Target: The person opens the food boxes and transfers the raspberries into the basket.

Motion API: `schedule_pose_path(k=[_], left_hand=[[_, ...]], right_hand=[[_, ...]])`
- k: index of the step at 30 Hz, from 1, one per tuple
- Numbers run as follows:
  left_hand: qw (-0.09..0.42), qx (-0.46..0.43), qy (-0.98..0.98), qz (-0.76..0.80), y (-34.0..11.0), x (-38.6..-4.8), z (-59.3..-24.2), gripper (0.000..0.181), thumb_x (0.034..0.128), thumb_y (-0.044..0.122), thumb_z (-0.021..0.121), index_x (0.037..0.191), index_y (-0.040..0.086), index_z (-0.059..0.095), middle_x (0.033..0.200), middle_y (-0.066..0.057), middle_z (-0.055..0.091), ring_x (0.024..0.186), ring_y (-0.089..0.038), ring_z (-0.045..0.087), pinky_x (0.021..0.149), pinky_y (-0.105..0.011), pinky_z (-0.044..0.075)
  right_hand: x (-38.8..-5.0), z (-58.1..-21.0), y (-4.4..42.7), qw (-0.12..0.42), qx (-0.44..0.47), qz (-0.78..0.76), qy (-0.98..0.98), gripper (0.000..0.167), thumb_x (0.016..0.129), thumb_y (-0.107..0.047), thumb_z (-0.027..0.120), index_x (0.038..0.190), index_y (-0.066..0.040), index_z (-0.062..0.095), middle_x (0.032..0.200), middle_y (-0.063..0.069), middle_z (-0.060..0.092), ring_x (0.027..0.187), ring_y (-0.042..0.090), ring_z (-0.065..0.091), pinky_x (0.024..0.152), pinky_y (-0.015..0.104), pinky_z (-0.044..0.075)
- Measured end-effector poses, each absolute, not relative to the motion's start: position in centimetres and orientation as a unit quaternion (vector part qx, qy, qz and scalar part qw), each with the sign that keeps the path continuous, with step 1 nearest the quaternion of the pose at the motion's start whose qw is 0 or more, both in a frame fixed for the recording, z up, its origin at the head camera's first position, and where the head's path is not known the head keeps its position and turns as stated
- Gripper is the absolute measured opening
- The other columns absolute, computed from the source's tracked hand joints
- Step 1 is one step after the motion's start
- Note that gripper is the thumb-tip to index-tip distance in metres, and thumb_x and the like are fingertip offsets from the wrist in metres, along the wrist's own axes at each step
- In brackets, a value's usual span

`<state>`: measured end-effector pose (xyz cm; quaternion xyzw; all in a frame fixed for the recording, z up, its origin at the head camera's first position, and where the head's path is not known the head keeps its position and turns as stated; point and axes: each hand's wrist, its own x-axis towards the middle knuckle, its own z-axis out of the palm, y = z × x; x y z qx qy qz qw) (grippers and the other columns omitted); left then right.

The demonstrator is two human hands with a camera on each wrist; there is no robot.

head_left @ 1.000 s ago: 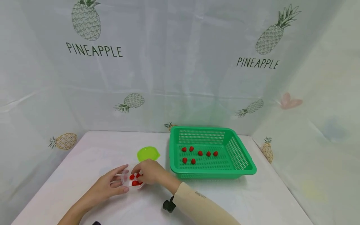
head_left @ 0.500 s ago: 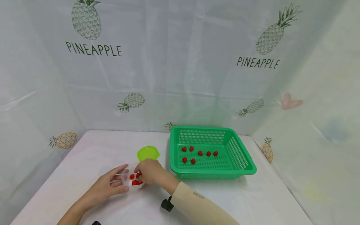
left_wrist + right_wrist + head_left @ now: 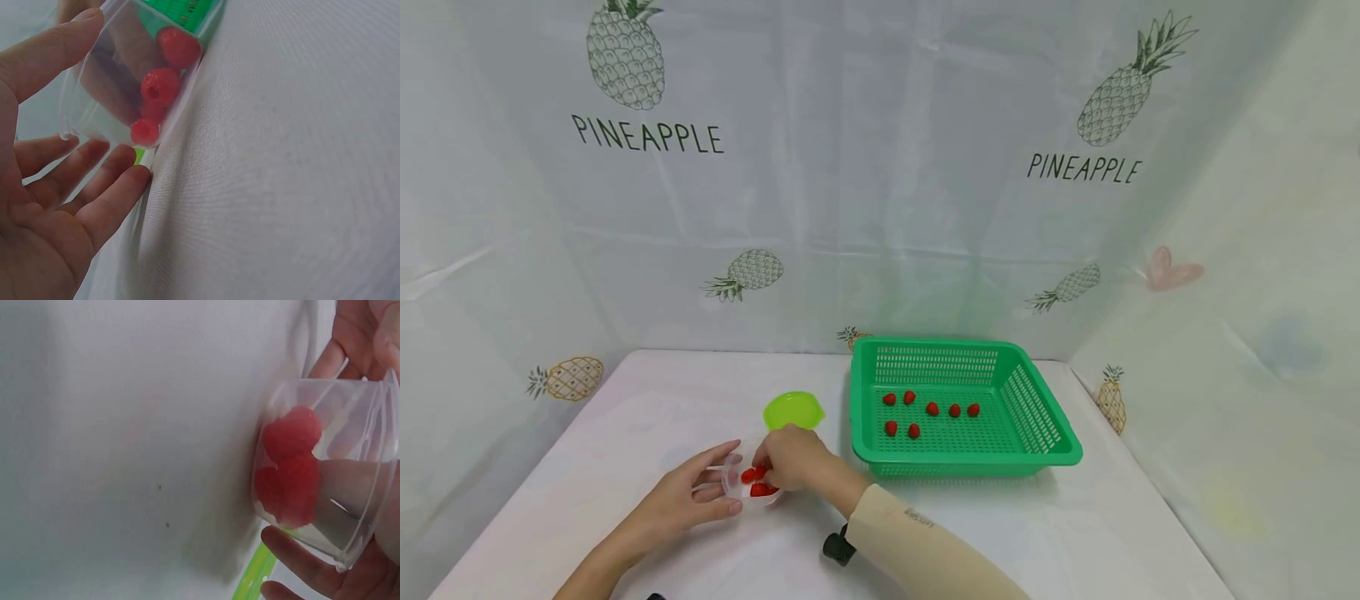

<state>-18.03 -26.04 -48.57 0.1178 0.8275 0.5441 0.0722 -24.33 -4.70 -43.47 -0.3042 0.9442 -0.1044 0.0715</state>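
Observation:
In the head view my left hand (image 3: 688, 498) cups the side of a clear plastic container (image 3: 732, 482), its thumb in front and fingers behind. The left wrist view shows that thumb at the rim of the container (image 3: 94, 122). Inside lie several red berries (image 3: 160, 86), some touching one another. My right hand (image 3: 797, 458) reaches in from the right, two digits inside the container, around a berry (image 3: 299, 487) low against the bottom. Its other fingers stay outside the wall. The right hand partly covers the container in the head view.
A green basket (image 3: 962, 458) with several spaced red berries (image 3: 932, 409) stands right of the container. A lime-green lid (image 3: 793, 410) lies just behind it. A black object (image 3: 838, 547) shows beneath the right forearm. A patterned sheet (image 3: 880, 167) hangs behind the table (image 3: 662, 400).
Inside the container, the right fingers and the berry by them have shifted slightly left, closer to the leftmost berry. The left hand keeps its place at the container.

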Motion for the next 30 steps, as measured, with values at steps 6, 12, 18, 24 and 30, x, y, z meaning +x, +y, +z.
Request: schedule_pose_path(k=[6, 12, 18, 24, 30], left_hand=[[0.074, 0.122, 0.823, 0.55, -26.1, -18.1, -48.7, 0.088, 0.0916, 0.021, 0.086, 0.164, 0.014, 0.038, 0.157, -0.023, 0.049, 0.133, -0.037, 0.062, 0.097, -0.018, 0.056], [0.085, 0.122, 0.815, 0.561, -25.9, -18.0, -48.5, 0.088, 0.0929, 0.021, 0.084, 0.165, 0.014, 0.035, 0.16, -0.024, 0.045, 0.135, -0.038, 0.06, 0.097, -0.017, 0.055], [0.087, 0.118, 0.816, 0.559, -25.9, -17.9, -48.3, 0.088, 0.0928, 0.021, 0.085, 0.166, 0.015, 0.035, 0.16, -0.023, 0.044, 0.135, -0.038, 0.06, 0.096, -0.017, 0.056], [0.081, 0.114, 0.825, 0.548, -25.9, -18.1, -48.3, 0.089, 0.0915, 0.024, 0.086, 0.165, 0.016, 0.036, 0.159, -0.023, 0.046, 0.135, -0.038, 0.061, 0.1, -0.026, 0.059], [0.086, 0.104, 0.833, 0.537, -25.8, -18.1, -48.3, 0.09, 0.0911, 0.027, 0.086, 0.165, 0.018, 0.036, 0.159, -0.021, 0.048, 0.135, -0.038, 0.06, 0.099, -0.027, 0.059]], right_hand=[[-24.5, -43.8, -5.2, 0.032, -0.316, -0.07, 0.946, 0.019, 0.094, -0.016, 0.08, 0.104, -0.03, 0.086, 0.084, -0.017, 0.073, 0.075, 0.001, 0.055, 0.065, 0.015, 0.047], [-24.9, -44.3, -5.4, 0.014, -0.317, -0.058, 0.947, 0.014, 0.093, -0.018, 0.083, 0.097, -0.031, 0.087, 0.077, -0.018, 0.072, 0.073, 0.0, 0.057, 0.066, 0.017, 0.047], [-24.9, -44.0, -5.2, 0.007, -0.329, -0.052, 0.943, 0.012, 0.095, -0.021, 0.081, 0.097, -0.032, 0.087, 0.08, -0.019, 0.072, 0.076, 0.0, 0.056, 0.068, 0.018, 0.045], [-24.1, -42.6, -4.0, -0.001, -0.343, -0.084, 0.935, 0.01, 0.096, -0.024, 0.081, 0.104, -0.028, 0.086, 0.09, -0.018, 0.077, 0.082, 0.0, 0.057, 0.072, 0.014, 0.044], [-23.7, -41.0, -2.0, -0.027, -0.355, -0.123, 0.926, 0.01, 0.097, -0.023, 0.081, 0.106, -0.024, 0.085, 0.093, -0.015, 0.078, 0.083, 0.0, 0.059, 0.072, 0.011, 0.046]])
